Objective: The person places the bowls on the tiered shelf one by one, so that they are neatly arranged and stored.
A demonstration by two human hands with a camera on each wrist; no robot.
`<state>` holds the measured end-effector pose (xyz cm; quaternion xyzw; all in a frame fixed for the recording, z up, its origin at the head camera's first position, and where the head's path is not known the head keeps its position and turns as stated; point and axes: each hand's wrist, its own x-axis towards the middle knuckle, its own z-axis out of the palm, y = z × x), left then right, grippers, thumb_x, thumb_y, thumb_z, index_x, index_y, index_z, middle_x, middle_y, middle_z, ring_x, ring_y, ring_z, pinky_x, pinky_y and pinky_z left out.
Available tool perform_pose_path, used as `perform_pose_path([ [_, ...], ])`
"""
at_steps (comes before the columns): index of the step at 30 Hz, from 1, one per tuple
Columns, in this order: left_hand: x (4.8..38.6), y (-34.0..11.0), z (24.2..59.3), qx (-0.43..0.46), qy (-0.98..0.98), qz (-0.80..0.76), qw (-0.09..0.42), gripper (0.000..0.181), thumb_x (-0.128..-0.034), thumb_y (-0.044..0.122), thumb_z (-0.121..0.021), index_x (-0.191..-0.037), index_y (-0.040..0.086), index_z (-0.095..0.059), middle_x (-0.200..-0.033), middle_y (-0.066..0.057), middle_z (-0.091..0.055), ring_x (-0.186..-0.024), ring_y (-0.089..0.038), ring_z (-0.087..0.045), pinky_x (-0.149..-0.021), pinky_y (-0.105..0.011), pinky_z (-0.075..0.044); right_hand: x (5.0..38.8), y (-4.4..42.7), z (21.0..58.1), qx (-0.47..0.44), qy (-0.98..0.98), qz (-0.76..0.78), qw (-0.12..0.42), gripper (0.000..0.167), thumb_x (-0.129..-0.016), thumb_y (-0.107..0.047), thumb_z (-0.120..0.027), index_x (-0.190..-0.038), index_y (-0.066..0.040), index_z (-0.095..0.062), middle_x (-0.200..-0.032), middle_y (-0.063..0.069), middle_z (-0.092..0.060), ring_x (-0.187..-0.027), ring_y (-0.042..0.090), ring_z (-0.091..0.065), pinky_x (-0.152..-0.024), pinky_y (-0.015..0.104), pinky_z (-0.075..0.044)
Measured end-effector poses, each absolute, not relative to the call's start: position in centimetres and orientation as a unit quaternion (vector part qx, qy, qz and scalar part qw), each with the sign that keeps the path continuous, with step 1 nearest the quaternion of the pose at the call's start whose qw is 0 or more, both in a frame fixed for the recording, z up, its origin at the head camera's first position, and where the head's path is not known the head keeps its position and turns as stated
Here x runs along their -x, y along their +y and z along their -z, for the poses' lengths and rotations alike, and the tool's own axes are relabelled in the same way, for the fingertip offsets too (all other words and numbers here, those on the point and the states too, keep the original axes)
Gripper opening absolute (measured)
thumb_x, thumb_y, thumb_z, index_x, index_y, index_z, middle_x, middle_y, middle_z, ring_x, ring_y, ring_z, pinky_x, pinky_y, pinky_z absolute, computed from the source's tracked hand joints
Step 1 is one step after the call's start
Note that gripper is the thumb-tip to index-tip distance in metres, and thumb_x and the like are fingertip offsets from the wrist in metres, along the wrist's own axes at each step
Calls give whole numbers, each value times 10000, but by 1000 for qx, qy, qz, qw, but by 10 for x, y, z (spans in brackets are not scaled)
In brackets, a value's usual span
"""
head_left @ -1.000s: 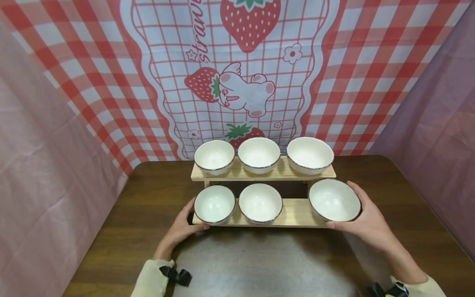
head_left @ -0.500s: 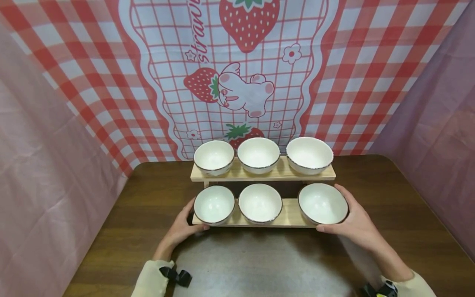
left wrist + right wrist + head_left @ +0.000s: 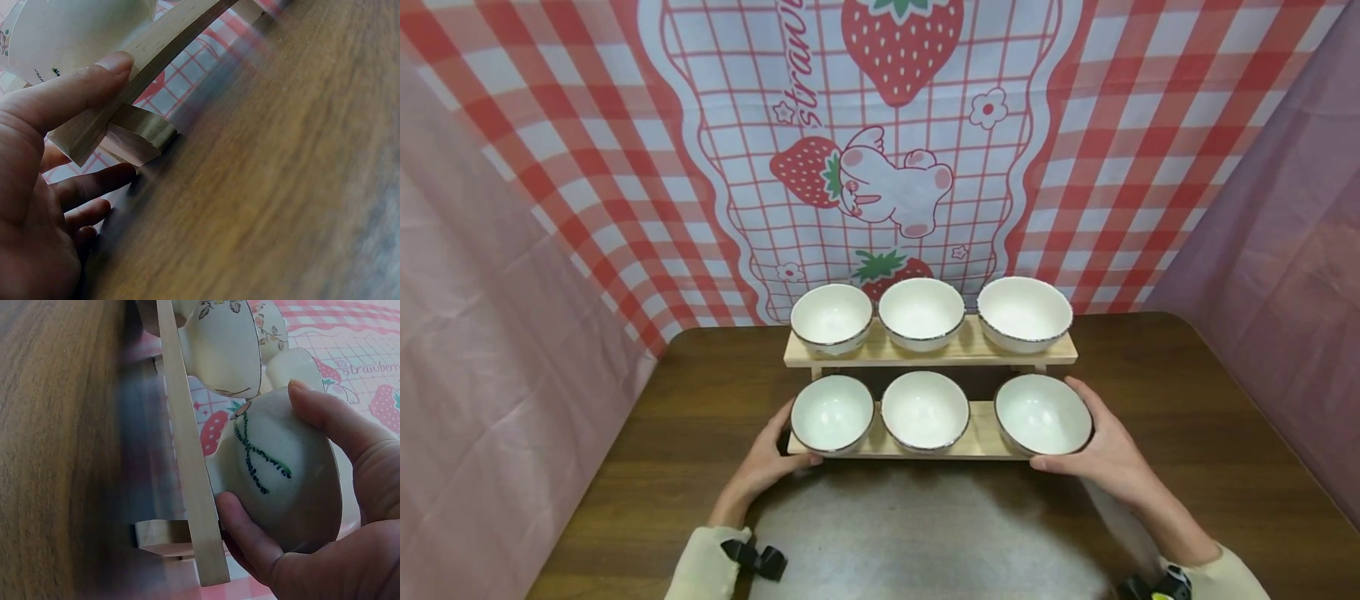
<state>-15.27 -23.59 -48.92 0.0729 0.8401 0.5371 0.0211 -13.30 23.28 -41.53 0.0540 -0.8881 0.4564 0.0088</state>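
Note:
My right hand holds a white bowl with a dark rim at the right end of the lower shelf of a two-tier wooden rack. In the right wrist view, a green beaded pattern marks the bowl's side, and its foot meets the board. My left hand grips the rack's lower left end, its thumb across the board and other fingers lower down. Beside that thumb stands the left bowl; a middle bowl stands between the two.
On the upper shelf stand a left bowl, a middle bowl and a right bowl. The rack rests on a brown wooden table. Behind hangs a red-and-white strawberry cloth; pink cloths flank the table.
My right hand has brought its bowl leftward and slightly toward me and down, nearer the middle bowl on the lower shelf. My left hand stays in place on the rack.

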Motion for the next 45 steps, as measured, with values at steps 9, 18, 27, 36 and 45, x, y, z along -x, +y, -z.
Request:
perform_pose_path([
  [9, 153, -236, 490, -72, 838, -540, 20, 1002, -716, 137, -893, -1552, 93, -343, -1566, -195, -413, -1437, -367, -371, -1170, -589, -247, 132, 231, 418, -48, -880, -472, -2, 1176, -663, -164, -931, -1576, -39, -201, -1487, 285, -402, -1250, 364, -453, -835, 87, -354],
  [18, 151, -237, 489, -71, 840, -538, 21, 1000, -719, 141, -887, -1554, 95, -339, -1566, -197, -413, -1434, -369, -372, -1166, -593, -248, 130, 230, 418, -53, -874, -483, -20, 1195, -686, -163, -915, -1593, -60, -144, -1496, 301, -371, -1262, 398, -447, -840, 100, -361],
  [27, 152, -236, 488, -71, 842, -535, 20, 1007, -720, 152, -888, -1556, 82, -333, -1564, -204, -415, -1432, -371, -380, -1162, -596, -258, 130, 231, 417, -67, -870, -488, -23, 1211, -697, -156, -907, -1597, -55, -103, -1500, 305, -353, -1259, 377, -437, -856, 100, -360],
  [36, 153, -234, 488, -66, 844, -532, 28, 1017, -725, 166, -889, -1564, 90, -319, -1579, -199, -394, -1448, -383, -361, -1169, -611, -252, 130, 236, 418, -80, -861, -501, -35, 1208, -714, -97, -884, -1605, -73, -70, -1508, 309, -320, -1229, 332, -460, -842, 91, -387],
  [45, 152, -235, 488, -72, 843, -533, 24, 1005, -718, 156, -892, -1556, 109, -339, -1567, -185, -417, -1434, -371, -377, -1162, -607, -257, 132, 243, 415, -93, -854, -509, -60, 1159, -771, -102, -846, -1601, -55, -39, -1544, 314, -260, -1231, 205, -471, -837, 94, -414],
])
